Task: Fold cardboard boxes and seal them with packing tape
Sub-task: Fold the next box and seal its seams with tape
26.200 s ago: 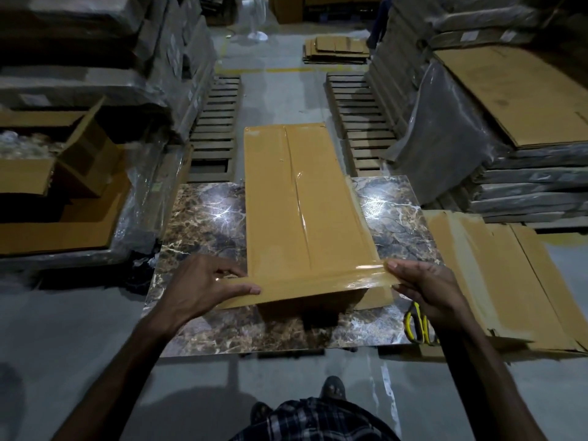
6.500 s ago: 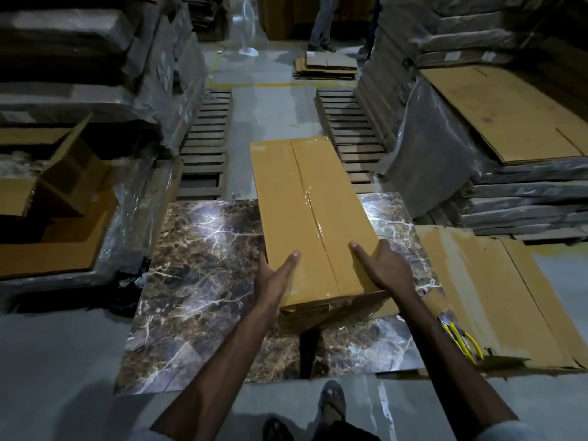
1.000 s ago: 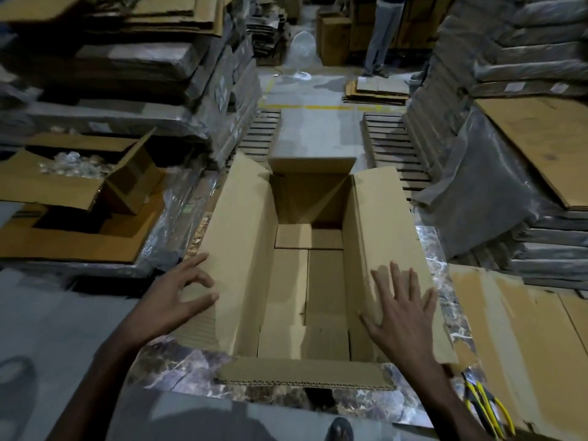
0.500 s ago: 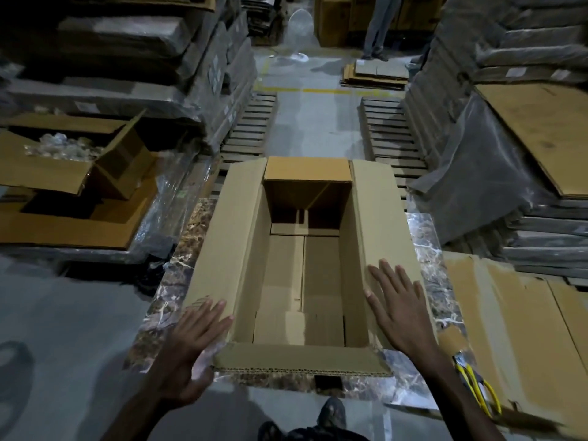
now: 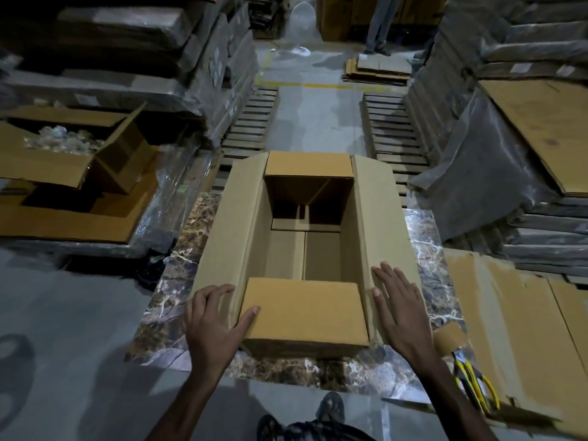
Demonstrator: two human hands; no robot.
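Note:
A long brown cardboard box (image 5: pixel 378 218) stands upright and open on a marble-patterned slab (image 5: pixel 171 275). Its two long side flaps lean outward, the far short flap is folded in, and the near short flap (image 5: pixel 302 310) lies folded over the opening. My left hand (image 5: pixel 213 326) grips the box's near left corner, thumb on the near flap and fingers on the left flap. My right hand (image 5: pixel 397 307) lies flat, fingers spread, on the near end of the right flap. A roll of packing tape (image 5: pixel 447 337) sits just right of my right wrist.
Yellow-handled scissors (image 5: pixel 474 383) lie by the tape on flat cardboard sheets (image 5: pixel 525 329). An open box of clear items (image 5: pixel 63 148) stands at left. Wrapped stacks line both sides, with pallets (image 5: pixel 394 135) beyond. A person stands at the far end of the aisle (image 5: pixel 380 23).
The near short flap went from lying outward to folded over the opening. My left hand moved from the left flap's near end onto the corner; the right hand stayed on the right flap.

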